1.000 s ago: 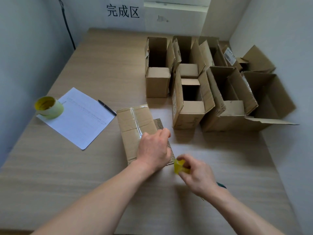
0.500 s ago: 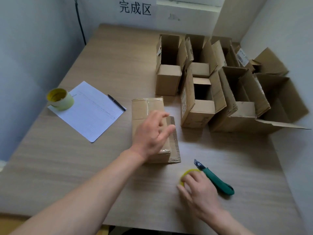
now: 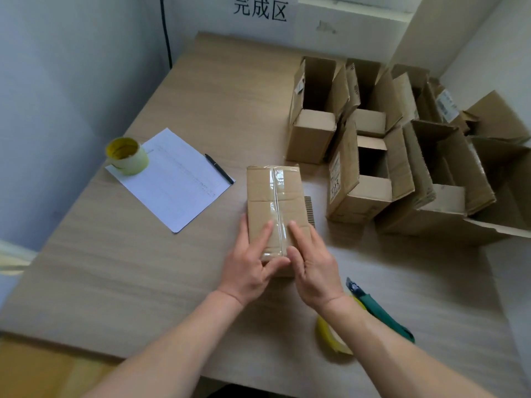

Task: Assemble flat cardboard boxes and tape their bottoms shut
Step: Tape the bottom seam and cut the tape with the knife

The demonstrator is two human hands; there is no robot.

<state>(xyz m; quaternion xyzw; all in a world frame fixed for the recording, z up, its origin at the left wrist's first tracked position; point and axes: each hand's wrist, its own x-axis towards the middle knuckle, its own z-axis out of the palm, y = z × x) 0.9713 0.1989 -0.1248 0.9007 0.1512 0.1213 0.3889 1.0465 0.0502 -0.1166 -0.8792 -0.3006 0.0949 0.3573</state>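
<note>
We find the cardboard box (image 3: 274, 202) lying bottom-up near the middle of the desk (image 3: 120, 268), a strip of clear tape (image 3: 278, 196) running along its centre seam from the far edge to the near edge. Both hands press on its near end. The left hand (image 3: 253, 262) lies flat on the left half, fingers straight, thumb across the near edge. The right hand (image 3: 311, 268) lies flat on the right half, fingers straight and just beside the tape line. Neither hand grips anything.

A ridged cardboard edge (image 3: 309, 211) shows at the box's right side. Near the right forearm, a roll of yellow tape (image 3: 330, 337) rests on the desk, partly hidden by the arm, with a green cutter knife (image 3: 379, 310) just beside it.

To the left we note a sheet of paper (image 3: 172, 179), a black pen (image 3: 219, 168) at its far right edge, and a second yellow tape roll (image 3: 126, 155) on its far left corner. A cluster of open boxes (image 3: 373, 156) stands at the far right of the desk. A sign with black characters (image 3: 260, 8) hangs on the wall beyond.
</note>
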